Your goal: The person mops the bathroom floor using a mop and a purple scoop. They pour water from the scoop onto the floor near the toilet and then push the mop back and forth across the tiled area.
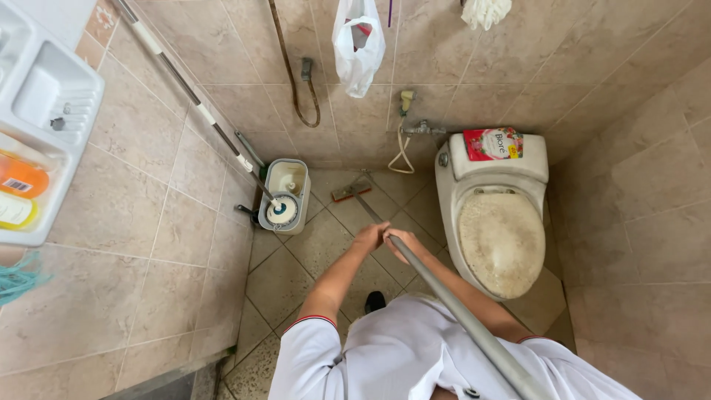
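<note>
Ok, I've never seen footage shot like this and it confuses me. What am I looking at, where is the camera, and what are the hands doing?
There is one picture, taken by a camera worn on a person's head and looking straight down, so you see their own white shirt, arms and the floor below. It is a small tiled bathroom. The left hand and the right hand sit close together on a long grey pole; both seem to grip it. The pole runs down to a flat scrubber head resting on the tiled floor. To the right stands a toilet with its lid shut and a red pouch on the tank. To the left, a mop bucket holds a second mop that leans on the wall. A white plastic bag hangs above.
</note>
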